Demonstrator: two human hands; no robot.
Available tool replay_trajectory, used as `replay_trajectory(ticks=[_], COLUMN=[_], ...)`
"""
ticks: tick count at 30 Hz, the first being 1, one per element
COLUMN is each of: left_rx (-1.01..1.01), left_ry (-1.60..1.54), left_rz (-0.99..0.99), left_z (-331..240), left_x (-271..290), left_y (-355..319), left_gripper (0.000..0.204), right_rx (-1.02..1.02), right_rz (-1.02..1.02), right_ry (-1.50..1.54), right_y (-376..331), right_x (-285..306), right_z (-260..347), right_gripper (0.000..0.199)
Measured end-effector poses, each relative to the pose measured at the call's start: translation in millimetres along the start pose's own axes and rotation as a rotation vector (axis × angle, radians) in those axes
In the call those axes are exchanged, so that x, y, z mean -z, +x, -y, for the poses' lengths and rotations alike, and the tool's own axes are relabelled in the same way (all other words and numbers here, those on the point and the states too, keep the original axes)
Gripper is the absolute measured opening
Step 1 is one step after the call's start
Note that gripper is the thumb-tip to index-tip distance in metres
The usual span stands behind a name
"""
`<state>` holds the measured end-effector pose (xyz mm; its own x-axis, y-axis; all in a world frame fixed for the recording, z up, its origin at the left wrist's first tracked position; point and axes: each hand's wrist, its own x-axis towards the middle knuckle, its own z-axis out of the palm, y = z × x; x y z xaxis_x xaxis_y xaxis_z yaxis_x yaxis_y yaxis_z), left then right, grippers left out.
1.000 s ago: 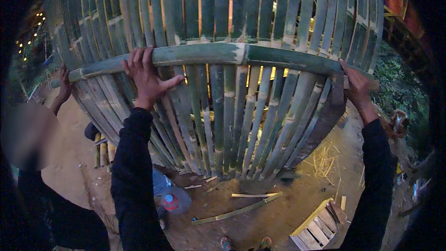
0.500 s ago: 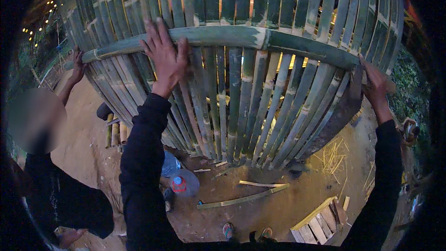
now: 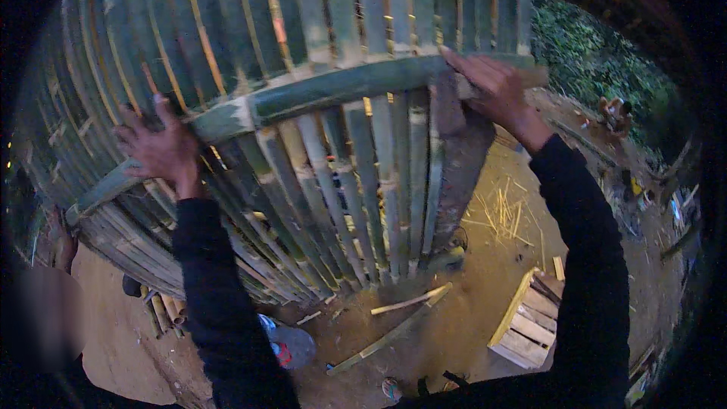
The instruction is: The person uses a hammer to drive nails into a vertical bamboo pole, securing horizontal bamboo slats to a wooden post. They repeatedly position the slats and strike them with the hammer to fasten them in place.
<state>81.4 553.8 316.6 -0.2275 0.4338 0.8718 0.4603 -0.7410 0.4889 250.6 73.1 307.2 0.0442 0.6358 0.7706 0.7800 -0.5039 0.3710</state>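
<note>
Up in the middle of the frame, a large curved panel of green bamboo slats fills most of the view, its upright strips running from the top edge down toward the dirt ground at lower centre. Across it lies a horizontal bamboo band, sloping from the left edge up to the upper right. At centre left, the left hand presses flat against this band with its fingers spread wide, not clenched around anything. At upper right, the right hand curls its fingers over the band's end, grasping it where the slats stop. Both forearms wear dark sleeves rising from the lower edge. At the far left edge, another person's hand touches the lower end of the band. On the ground at lower right sits a small wooden crate, with a loose bamboo strip lying near it at lower centre and scattered straw-like splinters just right of the panel.
</note>
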Motion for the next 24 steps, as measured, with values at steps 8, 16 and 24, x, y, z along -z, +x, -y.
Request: replay_trajectory(ticks=[8, 16, 24], left_rx=[-0.208, -0.159, -0.208], left_ry=[0.059, 0.092, 0.251], left_rz=[0.032, 0.113, 0.084], left_z=[77, 59, 80], left_x=[-31, -16, -37], left_y=[24, 17, 20], left_gripper=[0.083, 0.083, 0.083], right_rx=[-0.084, -0.610, -1.129], right_rz=[-0.176, -0.133, -0.491], right_ry=[0.035, 0.245, 0.704], right_y=[6, -83, -83], right_x=[-12, 22, -7], right_z=[23, 15, -70], right_gripper=[0.077, 0.068, 0.052])
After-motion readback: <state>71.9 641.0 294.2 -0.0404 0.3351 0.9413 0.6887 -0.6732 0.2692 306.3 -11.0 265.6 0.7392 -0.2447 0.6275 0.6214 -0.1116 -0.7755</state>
